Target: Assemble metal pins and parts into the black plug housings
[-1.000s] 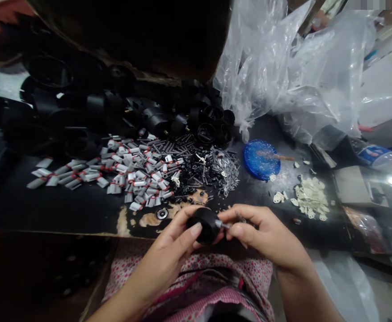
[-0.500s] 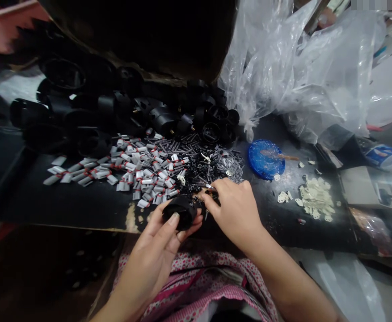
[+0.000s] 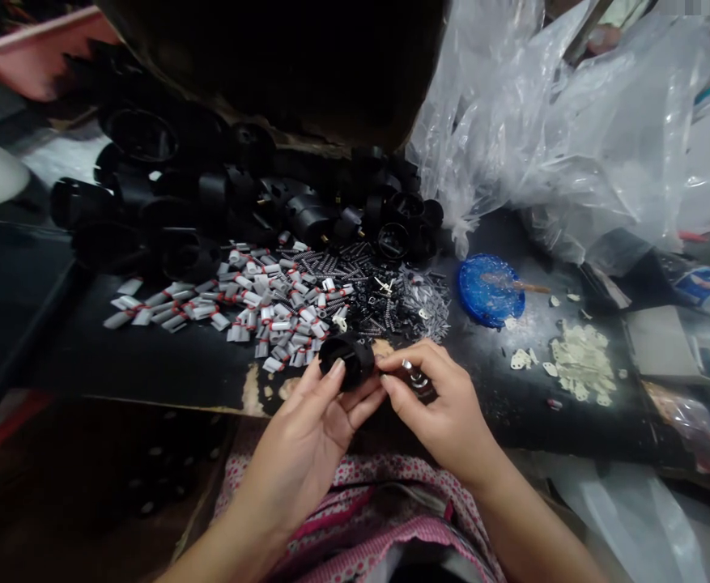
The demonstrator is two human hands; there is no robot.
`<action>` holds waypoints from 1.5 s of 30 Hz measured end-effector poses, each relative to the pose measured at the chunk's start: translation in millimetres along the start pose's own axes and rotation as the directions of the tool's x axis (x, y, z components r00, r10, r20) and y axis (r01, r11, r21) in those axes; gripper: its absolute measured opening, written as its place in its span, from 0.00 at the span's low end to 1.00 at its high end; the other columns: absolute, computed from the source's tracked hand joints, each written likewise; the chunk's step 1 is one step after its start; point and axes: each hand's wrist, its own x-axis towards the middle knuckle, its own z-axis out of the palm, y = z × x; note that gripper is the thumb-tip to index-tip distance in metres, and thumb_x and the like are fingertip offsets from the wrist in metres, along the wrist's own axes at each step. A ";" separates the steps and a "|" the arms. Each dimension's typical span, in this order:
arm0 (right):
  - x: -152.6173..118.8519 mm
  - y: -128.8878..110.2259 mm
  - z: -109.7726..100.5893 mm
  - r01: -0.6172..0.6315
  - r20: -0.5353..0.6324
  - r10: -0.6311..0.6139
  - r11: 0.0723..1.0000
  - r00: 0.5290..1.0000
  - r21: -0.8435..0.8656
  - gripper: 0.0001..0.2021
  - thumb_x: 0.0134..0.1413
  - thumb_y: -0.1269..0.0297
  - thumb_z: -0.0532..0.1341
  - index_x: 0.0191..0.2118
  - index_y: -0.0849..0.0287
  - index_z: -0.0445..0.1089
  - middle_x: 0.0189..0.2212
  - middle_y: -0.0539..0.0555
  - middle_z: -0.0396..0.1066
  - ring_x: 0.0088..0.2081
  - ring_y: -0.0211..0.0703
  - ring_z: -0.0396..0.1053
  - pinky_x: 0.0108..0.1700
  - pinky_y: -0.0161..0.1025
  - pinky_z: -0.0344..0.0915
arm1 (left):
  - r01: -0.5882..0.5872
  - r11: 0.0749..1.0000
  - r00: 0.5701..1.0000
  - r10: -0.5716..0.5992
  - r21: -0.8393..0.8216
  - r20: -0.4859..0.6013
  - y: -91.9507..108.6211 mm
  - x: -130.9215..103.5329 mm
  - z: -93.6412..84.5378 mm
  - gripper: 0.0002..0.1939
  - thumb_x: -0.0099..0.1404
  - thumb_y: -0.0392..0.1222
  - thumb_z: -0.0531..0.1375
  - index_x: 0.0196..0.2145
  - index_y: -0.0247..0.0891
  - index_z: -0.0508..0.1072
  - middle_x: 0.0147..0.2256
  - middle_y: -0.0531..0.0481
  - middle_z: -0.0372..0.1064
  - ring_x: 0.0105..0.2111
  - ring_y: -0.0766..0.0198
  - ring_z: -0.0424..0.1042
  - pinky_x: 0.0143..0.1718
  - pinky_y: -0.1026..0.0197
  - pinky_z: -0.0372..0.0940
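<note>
My left hand (image 3: 315, 417) grips a round, hollow black plastic housing (image 3: 347, 361), its open end tilted toward me, thumb on the rim. Close against its right side is my right hand (image 3: 436, 393), fingers curled and fingertips at the housing's edge. A small shiny metal piece (image 3: 414, 374) shows between the right thumb and fingers; its full shape is hidden. Just beyond the hands lie small black parts (image 3: 370, 308), dark springs (image 3: 324, 265) and narrow grey pieces (image 3: 431, 300). A heap of light grey clips with red bands (image 3: 275, 312) spreads to the left.
Many black housings (image 3: 306, 214) are piled at the back below a dark box (image 3: 282, 65). On the right are a blue lid (image 3: 489, 291) with a stick (image 3: 530, 287) on it, cream flat pieces (image 3: 582, 364) and clear plastic bags (image 3: 488, 105). A pink tub (image 3: 44, 48) stands far left.
The view has shifted slightly. My right hand has drawn back from the small parts and turned to the housing's side, exposing the shiny piece. My left hand still holds the housing, now raised a little.
</note>
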 end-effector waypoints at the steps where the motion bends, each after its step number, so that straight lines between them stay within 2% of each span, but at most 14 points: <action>1: -0.7 0.9 0.2 -0.012 -0.009 0.013 0.999 1.000 0.044 0.05 0.60 0.69 0.62 0.40 0.54 0.72 0.38 0.49 0.75 0.40 0.41 0.71 0.46 0.43 0.62 | -0.001 1.000 1.000 0.000 -0.011 -0.011 -1.4 -0.6 1.1 0.01 0.63 0.37 0.64 0.34 0.38 0.76 0.42 0.46 0.80 0.40 0.57 0.80 0.46 0.54 0.75; 4: -3.0 3.6 2.7 0.006 -0.106 -0.003 1.000 0.994 0.031 0.03 0.60 0.66 0.63 0.39 0.53 0.73 0.37 0.50 0.74 0.40 0.42 0.71 0.46 0.44 0.63 | -0.003 0.999 1.000 0.002 -0.033 -0.028 -6.9 -2.3 3.7 0.01 0.63 0.36 0.64 0.34 0.38 0.77 0.41 0.47 0.81 0.41 0.57 0.80 0.47 0.53 0.75; 8: -6.3 5.4 8.0 0.056 -0.251 -0.097 0.984 0.963 -0.168 0.03 0.58 0.66 0.65 0.39 0.55 0.72 0.35 0.51 0.76 0.38 0.43 0.71 0.44 0.45 0.61 | -0.042 0.998 0.999 0.043 -0.044 0.013 -12.2 -3.2 4.7 0.04 0.65 0.37 0.63 0.38 0.40 0.78 0.43 0.48 0.80 0.44 0.59 0.79 0.48 0.57 0.74; 12: -7.6 3.3 6.3 0.111 -0.238 -0.162 0.971 0.958 -0.212 0.03 0.59 0.70 0.63 0.39 0.55 0.72 0.34 0.50 0.78 0.36 0.42 0.73 0.42 0.44 0.60 | -0.051 0.999 0.997 0.050 0.007 0.057 -11.7 -2.6 -1.5 0.05 0.65 0.40 0.64 0.38 0.41 0.79 0.43 0.48 0.80 0.43 0.57 0.79 0.48 0.56 0.74; 18: -8.2 -4.0 -1.3 0.125 -0.209 -0.133 0.991 0.969 -0.053 0.03 0.59 0.70 0.64 0.39 0.55 0.71 0.33 0.48 0.77 0.35 0.40 0.72 0.43 0.44 0.61 | -0.046 0.983 0.995 0.029 0.179 0.091 -10.9 -3.8 -14.2 0.08 0.64 0.42 0.65 0.41 0.48 0.80 0.45 0.53 0.78 0.44 0.61 0.77 0.44 0.65 0.73; 22: -8.4 -6.8 -4.3 0.113 -0.140 -0.112 0.994 0.984 0.000 0.02 0.59 0.69 0.64 0.38 0.55 0.72 0.31 0.48 0.76 0.33 0.39 0.70 0.42 0.43 0.61 | -0.043 0.957 0.995 0.015 0.287 0.098 -9.0 -6.6 -17.9 0.10 0.60 0.45 0.68 0.42 0.49 0.80 0.46 0.51 0.77 0.42 0.59 0.76 0.40 0.64 0.73; 24: -7.5 -9.2 -8.9 0.055 -0.065 -0.049 0.994 0.997 0.095 0.01 0.59 0.68 0.64 0.37 0.55 0.72 0.31 0.49 0.75 0.33 0.39 0.70 0.40 0.41 0.62 | -0.047 0.952 0.993 0.011 0.302 0.118 -5.5 -6.1 -20.5 0.11 0.60 0.46 0.68 0.42 0.48 0.80 0.44 0.50 0.77 0.40 0.59 0.76 0.39 0.63 0.72; 26: -5.9 -12.4 -14.5 -0.094 0.046 0.086 0.968 0.995 0.233 0.02 0.57 0.66 0.65 0.34 0.55 0.72 0.30 0.48 0.73 0.32 0.38 0.70 0.37 0.38 0.64 | -0.030 0.943 0.988 -0.022 0.332 0.152 -1.0 -3.6 -23.8 0.12 0.59 0.46 0.68 0.42 0.47 0.80 0.42 0.49 0.77 0.38 0.60 0.76 0.39 0.63 0.71; 29: -5.1 -16.4 -19.1 -0.301 0.183 0.253 0.898 0.950 0.322 0.05 0.56 0.63 0.66 0.32 0.56 0.71 0.27 0.46 0.72 0.30 0.36 0.70 0.33 0.35 0.64 | -0.019 0.917 0.974 -0.073 0.399 0.213 4.8 2.4 -28.2 0.11 0.57 0.46 0.69 0.39 0.43 0.81 0.38 0.48 0.77 0.37 0.60 0.74 0.38 0.64 0.69; 31: -7.6 -17.0 -17.6 -0.246 0.112 0.224 0.936 0.968 0.252 0.04 0.57 0.65 0.66 0.32 0.56 0.72 0.28 0.47 0.73 0.31 0.37 0.70 0.35 0.36 0.64 | -0.012 0.910 0.969 -0.091 0.414 0.229 6.3 5.8 -29.5 0.11 0.58 0.46 0.69 0.39 0.43 0.81 0.36 0.48 0.76 0.36 0.60 0.74 0.37 0.65 0.69; 34: -13.4 -14.8 -12.6 0.001 -0.054 0.000 1.000 0.999 0.020 0.02 0.59 0.70 0.64 0.36 0.55 0.73 0.32 0.47 0.76 0.33 0.38 0.71 0.40 0.41 0.60 | 0.016 0.925 0.976 -0.097 0.380 0.193 5.2 7.5 -28.6 0.11 0.58 0.45 0.69 0.40 0.45 0.81 0.35 0.50 0.77 0.34 0.62 0.75 0.35 0.65 0.70; 38: -14.0 -12.3 -12.3 0.152 -0.009 -0.157 0.965 0.988 -0.214 0.05 0.59 0.73 0.62 0.39 0.57 0.73 0.33 0.49 0.77 0.33 0.39 0.71 0.40 0.44 0.56 | 0.009 0.941 0.982 -0.073 0.338 0.177 2.6 5.9 -24.1 0.11 0.58 0.43 0.69 0.40 0.43 0.80 0.37 0.48 0.78 0.36 0.60 0.77 0.37 0.64 0.72; 42: -8.9 -15.7 -20.8 0.168 0.074 -0.155 0.958 0.985 -0.231 0.07 0.60 0.71 0.62 0.44 0.57 0.72 0.35 0.49 0.76 0.36 0.40 0.72 0.40 0.43 0.58 | -0.005 0.943 0.986 -0.051 0.334 0.157 3.4 5.5 -22.7 0.09 0.60 0.43 0.67 0.40 0.44 0.80 0.42 0.47 0.78 0.40 0.57 0.78 0.39 0.62 0.73; 45: -8.4 -19.7 -28.6 0.014 0.189 0.023 0.981 0.982 -0.193 0.13 0.59 0.71 0.63 0.49 0.57 0.68 0.43 0.52 0.74 0.44 0.42 0.71 0.45 0.41 0.63 | -0.053 0.946 0.991 0.012 0.319 0.130 5.5 6.4 -25.0 0.10 0.61 0.42 0.67 0.42 0.45 0.80 0.42 0.49 0.78 0.40 0.57 0.78 0.42 0.60 0.73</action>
